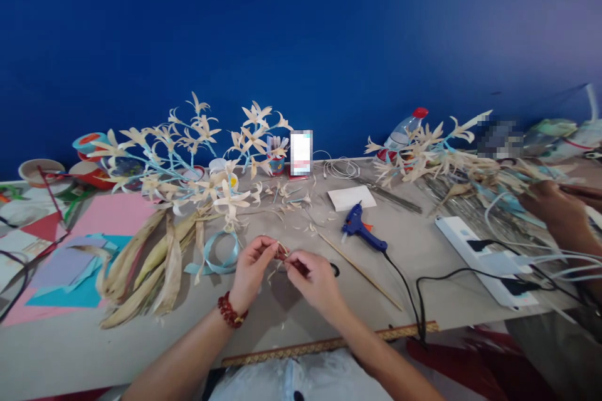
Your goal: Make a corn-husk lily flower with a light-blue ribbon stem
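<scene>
My left hand, with a red bead bracelet at the wrist, and my right hand meet over the middle of the table. Between them both pinch a thin, pale strip of dried husk, mostly covered by the fingers. A light blue ribbon lies in loops left of my left hand, beside long dried husks. Just beyond my right hand a black ring-shaped thing shows in part. A thin wooden stick and a blue glue gun lie further right.
Pale husk flowers on blue stems stand at the back, near a phone. Coloured paper covers the left side. A white power strip with cables lies right, where another person's hand is among husk pieces.
</scene>
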The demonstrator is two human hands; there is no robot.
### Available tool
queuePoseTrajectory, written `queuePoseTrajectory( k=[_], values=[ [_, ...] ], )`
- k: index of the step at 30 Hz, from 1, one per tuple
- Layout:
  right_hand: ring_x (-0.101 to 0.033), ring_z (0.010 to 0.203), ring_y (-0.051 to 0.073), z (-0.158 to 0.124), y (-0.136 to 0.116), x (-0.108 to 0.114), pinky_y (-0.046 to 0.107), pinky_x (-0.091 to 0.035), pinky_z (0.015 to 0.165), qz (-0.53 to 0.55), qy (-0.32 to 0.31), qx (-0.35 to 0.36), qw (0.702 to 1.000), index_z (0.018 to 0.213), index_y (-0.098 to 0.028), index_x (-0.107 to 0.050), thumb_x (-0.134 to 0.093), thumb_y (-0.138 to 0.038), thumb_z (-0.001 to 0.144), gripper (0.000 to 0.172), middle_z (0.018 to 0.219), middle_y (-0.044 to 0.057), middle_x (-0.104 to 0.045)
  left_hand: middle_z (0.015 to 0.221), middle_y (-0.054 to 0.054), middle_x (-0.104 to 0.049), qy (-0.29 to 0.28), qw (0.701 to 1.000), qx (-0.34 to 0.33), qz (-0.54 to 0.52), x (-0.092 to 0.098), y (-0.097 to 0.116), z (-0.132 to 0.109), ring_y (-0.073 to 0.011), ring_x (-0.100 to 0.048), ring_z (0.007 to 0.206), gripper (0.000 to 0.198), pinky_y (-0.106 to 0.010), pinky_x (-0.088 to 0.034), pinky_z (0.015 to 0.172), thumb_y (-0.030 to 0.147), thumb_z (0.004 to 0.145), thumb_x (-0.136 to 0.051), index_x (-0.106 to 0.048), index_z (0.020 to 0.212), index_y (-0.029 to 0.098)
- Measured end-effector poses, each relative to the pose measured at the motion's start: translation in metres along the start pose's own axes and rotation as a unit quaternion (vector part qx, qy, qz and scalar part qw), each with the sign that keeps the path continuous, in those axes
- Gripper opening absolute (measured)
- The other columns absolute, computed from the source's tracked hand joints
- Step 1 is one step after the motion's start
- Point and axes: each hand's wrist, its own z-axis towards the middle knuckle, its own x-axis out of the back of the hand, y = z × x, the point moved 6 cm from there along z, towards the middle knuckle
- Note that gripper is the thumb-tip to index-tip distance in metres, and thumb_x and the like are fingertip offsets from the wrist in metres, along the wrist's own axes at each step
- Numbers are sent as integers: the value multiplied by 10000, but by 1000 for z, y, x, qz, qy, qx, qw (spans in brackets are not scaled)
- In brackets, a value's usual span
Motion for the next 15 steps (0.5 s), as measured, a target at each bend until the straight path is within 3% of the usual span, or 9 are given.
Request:
queuePoseTrajectory(
  k=[7,15],
  values=[
    [-541,522,125,0,7,-4,198,-365,482,31,-1,-18,999,721,-194,-625,-534,-171,802,124,572,-26,-587,748,-34,-730,-3,1000,-5,1,0,0,0,-166,-662,697,163,-287,-517,717,335,781,-708,-663,799,180],
    [-525,440,99,0,16,-9,182,-390,431,152,-7,-77,985,707,-188,-593,-536,-209,790,102,562,-33,-586,725,-24,-715,-3,1000,-10,6,2,-1,0,-157,-642,688,152,-268,-498,697,321,782,-710,-670,783,174]
  ],
)
